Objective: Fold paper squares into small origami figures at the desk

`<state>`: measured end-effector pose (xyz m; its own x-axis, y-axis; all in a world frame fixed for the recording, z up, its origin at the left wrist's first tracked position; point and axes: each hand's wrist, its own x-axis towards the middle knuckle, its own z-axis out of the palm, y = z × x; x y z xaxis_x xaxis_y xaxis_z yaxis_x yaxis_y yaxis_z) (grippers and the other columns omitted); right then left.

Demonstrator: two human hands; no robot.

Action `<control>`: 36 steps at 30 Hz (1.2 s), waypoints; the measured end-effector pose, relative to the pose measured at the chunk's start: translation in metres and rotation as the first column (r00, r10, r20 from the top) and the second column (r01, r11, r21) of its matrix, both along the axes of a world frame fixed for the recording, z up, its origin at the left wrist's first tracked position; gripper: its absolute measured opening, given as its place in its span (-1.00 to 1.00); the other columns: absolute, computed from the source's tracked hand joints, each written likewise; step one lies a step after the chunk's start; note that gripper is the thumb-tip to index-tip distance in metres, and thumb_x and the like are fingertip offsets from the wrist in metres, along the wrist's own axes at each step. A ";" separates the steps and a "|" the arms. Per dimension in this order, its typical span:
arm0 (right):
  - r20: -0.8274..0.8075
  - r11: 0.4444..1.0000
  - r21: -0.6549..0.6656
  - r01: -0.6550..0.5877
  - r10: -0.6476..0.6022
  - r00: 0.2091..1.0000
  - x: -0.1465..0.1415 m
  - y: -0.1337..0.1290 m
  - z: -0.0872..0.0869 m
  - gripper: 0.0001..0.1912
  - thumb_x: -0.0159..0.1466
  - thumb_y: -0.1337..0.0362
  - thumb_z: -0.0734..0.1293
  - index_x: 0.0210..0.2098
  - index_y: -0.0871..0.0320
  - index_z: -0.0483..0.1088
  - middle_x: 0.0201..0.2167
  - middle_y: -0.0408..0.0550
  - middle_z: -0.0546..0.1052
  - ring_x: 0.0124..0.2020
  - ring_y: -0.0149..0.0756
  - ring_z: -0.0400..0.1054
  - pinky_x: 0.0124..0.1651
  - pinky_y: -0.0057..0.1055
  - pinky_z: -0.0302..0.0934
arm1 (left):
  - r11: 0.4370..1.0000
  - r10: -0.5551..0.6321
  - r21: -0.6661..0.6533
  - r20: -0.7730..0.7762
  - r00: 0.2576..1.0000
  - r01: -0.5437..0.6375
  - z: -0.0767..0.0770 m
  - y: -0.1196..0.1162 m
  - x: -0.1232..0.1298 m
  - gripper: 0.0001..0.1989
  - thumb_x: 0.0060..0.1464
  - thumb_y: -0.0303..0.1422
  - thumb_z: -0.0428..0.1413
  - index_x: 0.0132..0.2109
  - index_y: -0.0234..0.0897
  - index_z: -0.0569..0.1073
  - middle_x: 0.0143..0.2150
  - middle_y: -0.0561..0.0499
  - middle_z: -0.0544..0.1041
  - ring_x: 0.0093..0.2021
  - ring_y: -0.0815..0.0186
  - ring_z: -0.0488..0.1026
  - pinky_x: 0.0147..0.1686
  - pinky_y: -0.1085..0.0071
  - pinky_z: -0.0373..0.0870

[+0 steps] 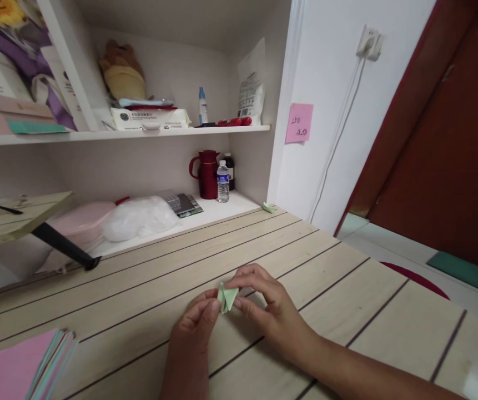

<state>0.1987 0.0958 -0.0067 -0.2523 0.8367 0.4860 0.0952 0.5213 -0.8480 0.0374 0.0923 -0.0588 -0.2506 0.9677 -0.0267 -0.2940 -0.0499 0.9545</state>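
A small piece of light green folded paper (229,298) is held up just above the striped wooden tabletop (139,311). It shows pointed, triangular folds. My left hand (197,322) pinches its left edge between thumb and fingers. From the other side, my right hand (270,305) grips its right part, thumb below and fingers on top. Another light green folded paper piece (269,208) lies at the far edge of the table. At the near left is a stack of coloured paper (18,366) with a pink sheet on top.
Behind the table, a white shelf (167,135) holds a plush toy and a tissue pack. Below stand a dark red jug (209,175) and a water bottle (222,182), beside a white plastic bag (141,218). A small raised stand (22,219) with glasses occupies the left.
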 end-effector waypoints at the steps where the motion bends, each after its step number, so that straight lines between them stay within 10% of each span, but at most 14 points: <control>1: -0.035 0.998 -0.057 -0.016 0.014 0.999 0.000 0.000 -0.001 -0.68 0.27 0.32 0.35 0.00 -0.06 0.47 -0.10 -0.05 0.44 -0.02 -0.20 0.31 0.07 -0.26 0.19 | 1.000 -0.006 -0.002 0.008 1.000 0.006 0.001 0.000 0.000 -0.63 -0.22 -0.08 0.34 -0.35 -0.32 0.63 -0.08 -0.19 0.60 0.00 0.01 0.49 0.12 0.12 0.28; 13: -0.130 0.960 -0.256 -0.111 0.079 0.988 0.003 -0.004 -0.001 -0.58 0.28 0.10 0.33 0.12 -0.02 0.35 -0.16 -0.06 0.39 -0.08 -0.21 0.29 0.00 -0.31 0.16 | 0.999 0.016 -0.039 -0.071 0.997 -0.019 0.026 -0.011 0.004 -0.70 -0.19 -0.13 0.32 -0.38 -0.28 0.63 -0.15 -0.12 0.63 -0.01 0.05 0.50 0.09 0.20 0.32; 22: -0.206 0.928 -0.350 -0.126 0.055 0.977 0.001 -0.003 0.000 -0.82 0.22 0.13 0.41 -0.26 0.10 0.54 -0.32 -0.06 0.54 -0.24 -0.24 0.36 -0.10 -0.32 0.20 | 0.992 -0.117 -0.045 -0.048 0.992 0.114 0.039 -0.020 0.005 -0.68 -0.05 -0.14 0.25 -0.25 -0.30 0.61 -0.28 -0.07 0.63 -0.17 0.13 0.51 -0.07 0.28 0.35; 28: -0.407 0.835 -0.515 -0.194 -0.040 0.912 -0.006 0.000 -0.006 -0.76 0.08 0.12 0.52 -0.34 0.11 0.54 -0.41 -0.13 0.52 -0.34 -0.32 0.31 -0.19 -0.40 0.15 | 0.993 -0.113 -0.007 0.090 0.990 0.114 0.035 -0.019 0.008 -0.62 -0.04 -0.01 0.21 -0.39 -0.27 0.50 -0.39 -0.05 0.57 -0.30 0.21 0.48 -0.18 0.32 0.36; 36: -0.571 0.762 -0.576 -0.295 -0.117 0.813 -0.006 0.009 -0.015 -0.74 0.05 0.18 0.55 -0.31 0.11 0.52 -0.48 -0.19 0.47 -0.41 -0.40 0.28 -0.25 -0.46 0.11 | 0.992 -0.123 0.019 0.225 0.967 0.122 0.018 -0.004 0.008 -0.40 -0.12 0.08 0.24 -0.07 -0.30 0.50 -0.32 -0.11 0.61 -0.28 0.18 0.53 -0.15 0.24 0.38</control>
<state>0.1924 0.1044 -0.0222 -0.2077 0.9767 -0.0534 -0.5028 -0.1534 -0.8507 0.0453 0.0885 -0.0404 -0.1183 0.9909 -0.0639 -0.5054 -0.0047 0.8629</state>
